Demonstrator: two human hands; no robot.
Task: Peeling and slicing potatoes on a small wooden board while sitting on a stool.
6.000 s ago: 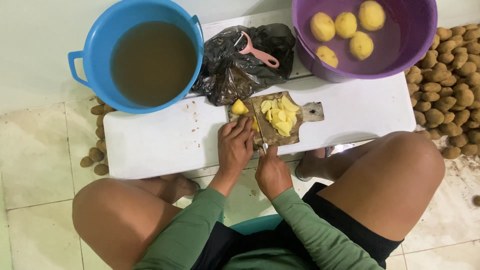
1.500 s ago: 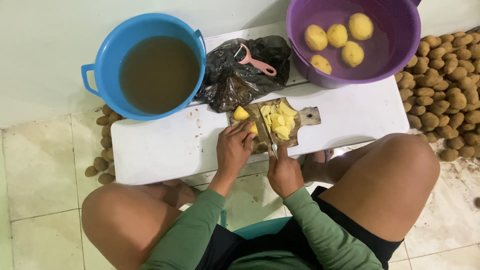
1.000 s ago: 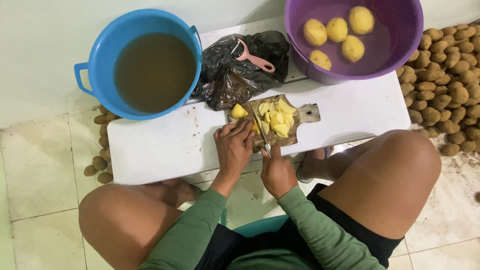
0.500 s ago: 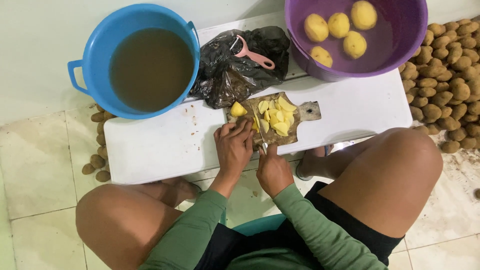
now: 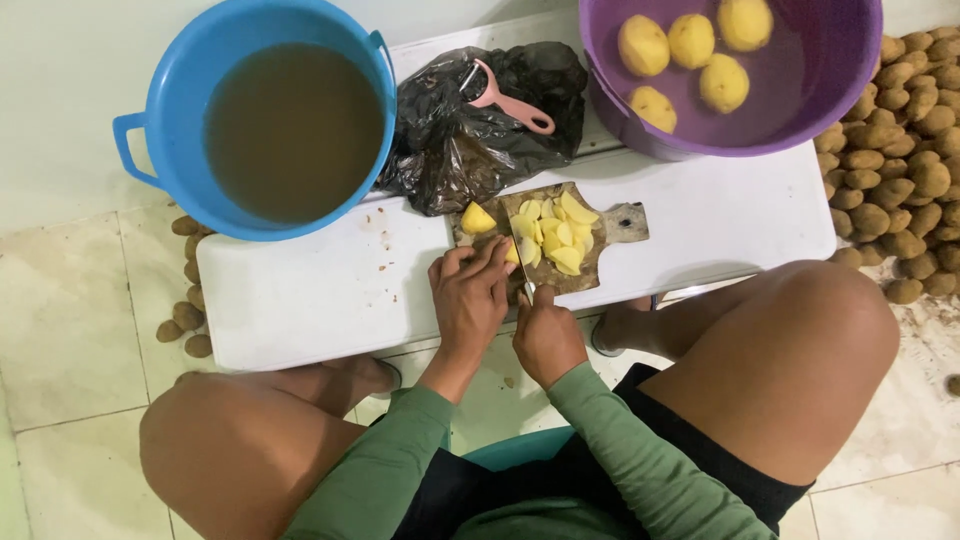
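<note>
Compared with the views of the preceding seconds, little has altered: the pile of potato slices [image 5: 556, 232] sits on the same side of the wooden cutting board [image 5: 622, 222], and both hands remain at its near edge. The camera itself has shifted slightly — the scene is otherwise as it was. The judgement is that slicing goes on stroke by stroke, with one piece under the blade and the bulk of the cut pieces already set aside to the right.

The right hand [image 5: 548, 338] is closed around the handle of a knife [image 5: 522, 262], whose blade points away from the body across the board. The left hand [image 5: 470, 300] lies palm down just beside it, fingers curled narrow over a small potato piece [image 5: 511, 254] at the blade; how firmly it is pinched cannot be told. A separate yellow chunk [image 5: 477, 218] rests at the board's far left corner, apart from the slices.

The board lies on a white low table [image 5: 300, 300]. Behind it — a crumpled black plastic bag [image 5: 470, 140] with a pink peeler [image 5: 505, 100] on top. A blue bucket [image 5: 150, 170] of murky brown water stands at the left, and a purple basin [image 5: 830, 90] holding four peeled potatoes [image 5: 690, 50] in water stands at the right. Unpeeled potatoes [image 5: 900, 170] are heaped on the floor to the right, with a few more at the left.
</note>
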